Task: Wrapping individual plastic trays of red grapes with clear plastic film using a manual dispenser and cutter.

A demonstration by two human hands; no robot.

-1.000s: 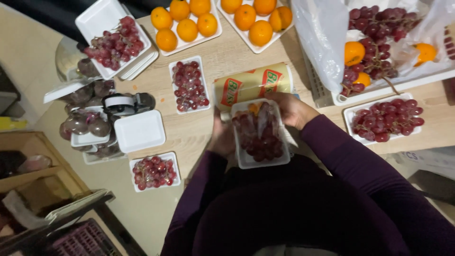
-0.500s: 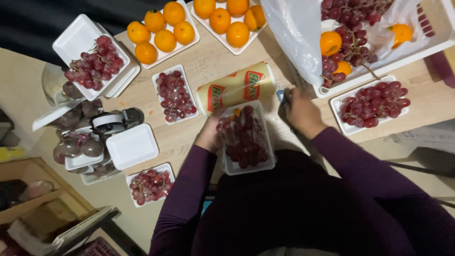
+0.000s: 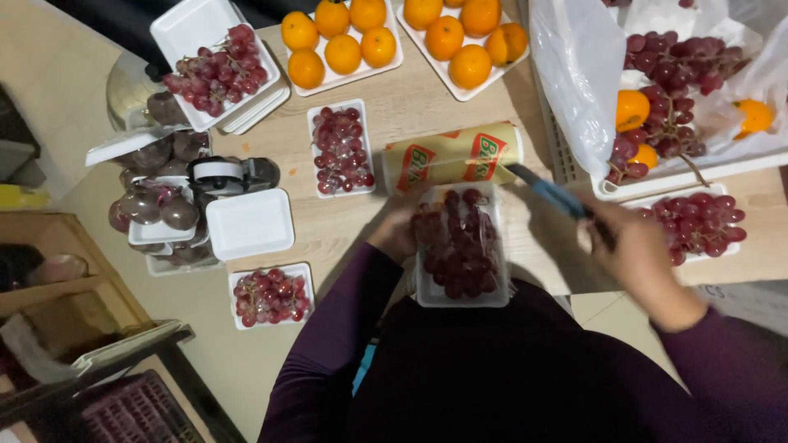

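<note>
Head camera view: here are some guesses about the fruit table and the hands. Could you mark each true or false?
1. The right hand holds a blue-handled tool. True.
2. The left hand rests at the grape tray nearest the person. True.
3. The oranges lie in a wicker basket. False: they sit on white foam trays.
4. The wrap roll stands upright. False: it lies on its side.
5. One white tray is empty. True.
</note>
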